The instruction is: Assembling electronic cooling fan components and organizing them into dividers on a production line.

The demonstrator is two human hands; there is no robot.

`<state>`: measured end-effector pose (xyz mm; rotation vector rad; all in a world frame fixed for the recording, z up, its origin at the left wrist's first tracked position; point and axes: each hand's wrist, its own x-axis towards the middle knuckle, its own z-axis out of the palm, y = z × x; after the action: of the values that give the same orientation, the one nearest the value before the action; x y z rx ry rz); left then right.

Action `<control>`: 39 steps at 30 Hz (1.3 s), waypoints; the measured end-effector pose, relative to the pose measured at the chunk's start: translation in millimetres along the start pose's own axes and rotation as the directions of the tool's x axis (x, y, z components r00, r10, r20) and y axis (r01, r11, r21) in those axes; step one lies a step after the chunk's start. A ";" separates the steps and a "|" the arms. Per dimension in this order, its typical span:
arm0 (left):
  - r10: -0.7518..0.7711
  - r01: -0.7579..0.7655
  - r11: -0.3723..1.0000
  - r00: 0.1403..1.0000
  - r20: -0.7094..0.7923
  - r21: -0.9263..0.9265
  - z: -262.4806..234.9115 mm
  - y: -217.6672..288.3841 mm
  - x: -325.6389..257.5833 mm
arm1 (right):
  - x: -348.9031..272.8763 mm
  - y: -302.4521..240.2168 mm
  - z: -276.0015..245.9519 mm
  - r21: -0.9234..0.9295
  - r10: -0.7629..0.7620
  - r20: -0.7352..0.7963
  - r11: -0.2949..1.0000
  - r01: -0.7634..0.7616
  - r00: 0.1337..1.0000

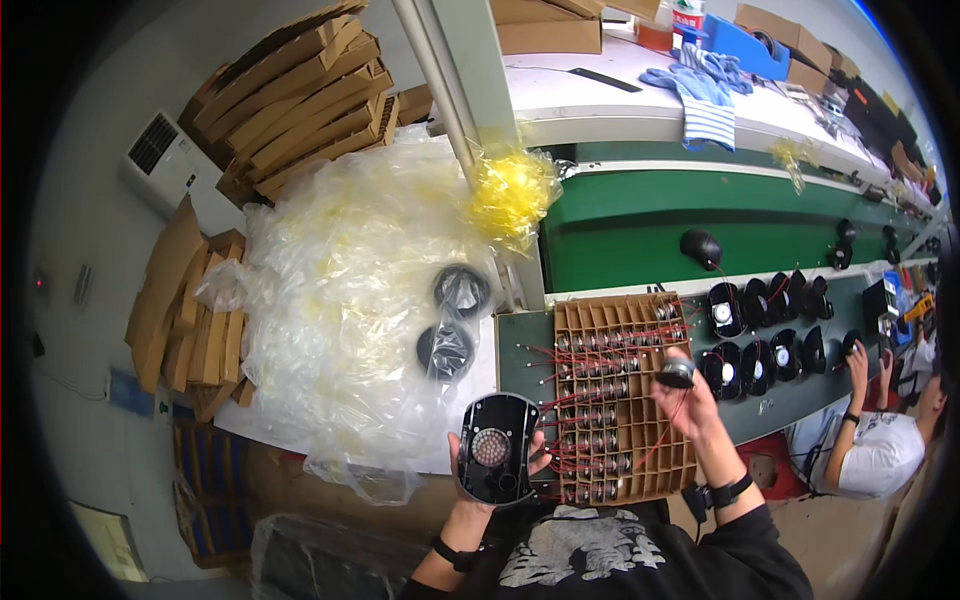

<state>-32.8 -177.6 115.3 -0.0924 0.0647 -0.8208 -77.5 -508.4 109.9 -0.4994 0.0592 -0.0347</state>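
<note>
My left hand (472, 504) grips a black plastic housing (512, 462), its hollow inside facing up, with a round perforated grille in the middle. Held up in the fingers of my right hand (697, 408) is a small round speaker (676, 374), with thin red wires hanging below it. Under that hand lies a cardboard divider tray (655, 462). Rows of similar speakers (600, 416) with red wires fill much of its left side, and many cells on the right hold nothing. The housing is beside the tray's left edge.
Several black housings (726, 372) line the bench at right; another, a black shell (701, 248), rests on the green conveyor (620, 225). Clear plastic bags (340, 270) heap at left, with two bagged black parts (445, 352). A co-worker (872, 452) works at far right. Cardboard trays (300, 100) stack behind.
</note>
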 end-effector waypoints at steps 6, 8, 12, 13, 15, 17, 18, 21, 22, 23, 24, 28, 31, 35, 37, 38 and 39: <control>-0.091 0.093 0.994 0.995 -0.034 0.060 32.5 -0.7 24.1 | -44.3 40.0 32.5 -0.037 0.062 -0.042 0.997 -0.064 0.997; -0.132 0.137 0.983 0.990 -0.055 0.119 42.3 -6.1 28.1 | -50.7 31.5 55.6 -0.182 0.050 -0.131 0.981 -0.073 0.990; -0.159 0.171 0.967 0.984 -0.076 0.190 53.9 -18.6 27.2 | -44.7 -1.1 109.8 -0.665 -0.049 0.169 0.731 0.150 0.984; -0.164 0.176 0.966 0.983 -0.077 0.187 56.8 -21.2 25.6 | -41.1 -7.5 123.3 -0.749 -0.053 0.287 0.611 0.258 0.956; -0.114 0.178 0.890 0.979 -0.171 0.420 62.4 -24.4 22.4 | -28.6 -13.7 163.1 -0.843 -0.011 0.517 0.164 0.512 0.856; -0.014 0.149 0.835 0.968 -0.250 0.529 67.1 -30.8 15.3 | -21.3 -3.9 187.5 -0.768 0.092 0.625 -0.103 0.632 0.775; -0.005 0.151 0.827 0.965 -0.261 0.542 65.2 -32.6 10.6 | -19.1 3.0 191.8 -0.723 0.125 0.658 -0.170 0.669 0.743; 0.002 0.114 0.820 0.979 -0.202 0.561 61.2 -36.0 4.9 | -16.7 20.2 197.9 -0.695 0.211 0.643 -0.244 0.677 0.736; 0.012 0.097 0.811 0.983 -0.181 0.578 62.2 -37.6 3.3 | -16.5 24.3 196.8 -0.682 0.233 0.641 -0.264 0.682 0.732; -0.003 0.095 0.836 0.986 -0.168 0.541 61.3 -38.0 0.4 | -17.0 27.6 196.6 -0.681 0.238 0.643 -0.259 0.685 0.728; 0.005 0.089 0.837 0.986 -0.169 0.540 59.0 -37.9 -1.6 | -17.8 30.7 196.7 -0.681 0.237 0.638 -0.271 0.680 0.733; -0.001 0.089 0.871 0.984 -0.180 0.483 64.2 -41.4 -3.7 | -17.7 34.2 193.6 -0.706 0.276 0.583 -0.293 0.645 0.764; 0.000 0.107 0.844 0.980 -0.200 0.525 62.5 -43.9 -8.7 | -17.8 33.5 200.1 -0.702 0.304 0.545 -0.344 0.623 0.782; -0.060 0.091 0.934 0.993 -0.101 0.344 50.4 -42.5 -12.2 | -20.9 38.3 202.8 -0.683 0.287 0.546 -0.392 0.616 0.787; 0.025 0.077 0.867 0.980 -0.199 0.492 57.7 -45.1 -9.9 | -21.8 39.3 202.3 -0.695 0.255 0.556 -0.380 0.611 0.791; 0.024 0.080 0.867 0.979 -0.200 0.492 58.0 -45.0 -9.6 | -22.1 39.6 201.2 -0.696 0.254 0.555 -0.380 0.609 0.792; 0.020 0.088 0.864 0.978 -0.209 0.495 58.0 -45.0 -9.7 | -22.6 39.9 199.9 -0.693 0.249 0.554 -0.392 0.605 0.795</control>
<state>-66.7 -197.7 178.0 0.4913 0.0438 -0.8581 -86.3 -376.8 267.0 -2.4691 -0.7304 -0.2629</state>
